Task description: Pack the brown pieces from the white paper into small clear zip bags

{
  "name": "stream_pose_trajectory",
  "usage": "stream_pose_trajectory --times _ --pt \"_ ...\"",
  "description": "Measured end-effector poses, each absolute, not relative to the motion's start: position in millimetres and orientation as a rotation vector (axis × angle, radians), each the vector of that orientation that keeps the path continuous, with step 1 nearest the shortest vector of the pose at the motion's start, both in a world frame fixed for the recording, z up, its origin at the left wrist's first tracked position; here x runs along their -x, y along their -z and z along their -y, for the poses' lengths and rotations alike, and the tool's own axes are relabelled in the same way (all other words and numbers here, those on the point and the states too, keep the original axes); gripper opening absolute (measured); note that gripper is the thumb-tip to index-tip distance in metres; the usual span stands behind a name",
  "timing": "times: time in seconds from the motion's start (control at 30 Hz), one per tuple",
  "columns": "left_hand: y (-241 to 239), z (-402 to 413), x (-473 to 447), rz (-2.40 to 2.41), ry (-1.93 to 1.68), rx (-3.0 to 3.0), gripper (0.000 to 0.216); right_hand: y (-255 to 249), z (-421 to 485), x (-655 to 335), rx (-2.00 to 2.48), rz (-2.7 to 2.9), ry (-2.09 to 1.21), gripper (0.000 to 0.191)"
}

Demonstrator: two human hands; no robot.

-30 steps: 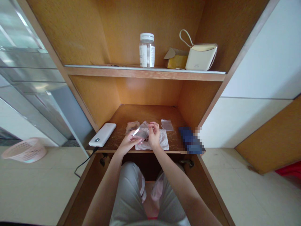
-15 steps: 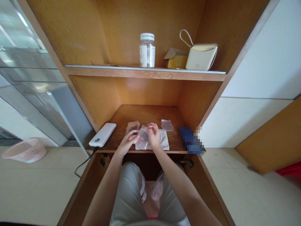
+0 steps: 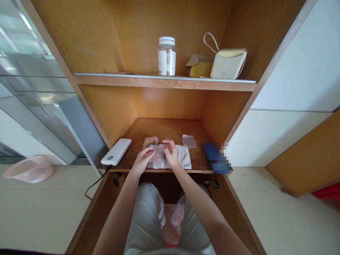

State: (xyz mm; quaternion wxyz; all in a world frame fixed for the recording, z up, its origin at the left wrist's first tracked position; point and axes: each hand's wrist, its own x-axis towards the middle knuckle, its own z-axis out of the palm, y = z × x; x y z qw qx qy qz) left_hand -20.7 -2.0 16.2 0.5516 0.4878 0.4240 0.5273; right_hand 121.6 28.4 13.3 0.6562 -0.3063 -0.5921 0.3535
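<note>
Between my hands hangs a small clear plastic bag (image 3: 157,157). My left hand (image 3: 143,159) pinches its left upper edge between thumb and fingers. At the bag's right upper corner, my right hand (image 3: 171,153) has its fingers curled and close together; a fingertip grip on that corner appears likely but is partly hidden. Under and right of the hands lies a larger crumpled clear plastic bag (image 3: 184,157) on the wooden shelf (image 3: 164,124). Behind my left hand sits a stack of small filled packets (image 3: 151,141). One flat clear zip bag (image 3: 189,141) lies farther right.
A white power bank (image 3: 117,151) with a black cable is at the shelf's left, a blurred blue object (image 3: 215,157) at its right. Above stand a clear bottle (image 3: 166,58), a yellow box (image 3: 199,67) and a cream device (image 3: 228,64) with a strap. A pink basket (image 3: 29,170) is on the floor.
The small bag has shifted slightly left and now appears flatter and more upright between my hands. My right hand has moved a little left.
</note>
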Motion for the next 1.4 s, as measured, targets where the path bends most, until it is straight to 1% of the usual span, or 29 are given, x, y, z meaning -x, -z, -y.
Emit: stream_pose_trajectory --times 0.1,0.17,0.3,0.5,0.67,0.93,1.4 --pt "-17.1 1.6 21.0 -0.988 -1.269 -1.103 0.032 -9.7 -30.6 -122.1 0.714 1.329 -0.805 0.008" --pt "-17.6 1.4 20.8 -0.986 -1.276 -1.090 0.032 -9.1 -30.8 -121.7 0.727 1.389 -0.800 0.010" --pt "-18.6 1.0 20.5 -0.979 -1.276 -1.089 0.034 -9.9 -30.2 -119.5 0.758 1.485 -0.766 0.007" --pt "-19.5 1.9 20.3 -1.009 -1.242 -1.099 0.033 -10.4 -29.9 -118.6 0.738 1.530 -0.703 0.007" --pt "-14.3 -1.3 20.6 -1.016 -1.285 -1.071 0.033 -11.9 -28.3 -119.5 0.718 1.557 -0.690 0.007" --pt "-11.5 -4.1 21.2 -0.979 -1.318 -1.003 0.028 -11.9 -28.0 -120.1 0.691 1.546 -0.703 0.014" --pt "-15.4 -0.6 20.3 -0.939 -1.353 -0.971 0.030 -12.4 -28.4 -120.1 0.676 1.527 -0.698 0.021"
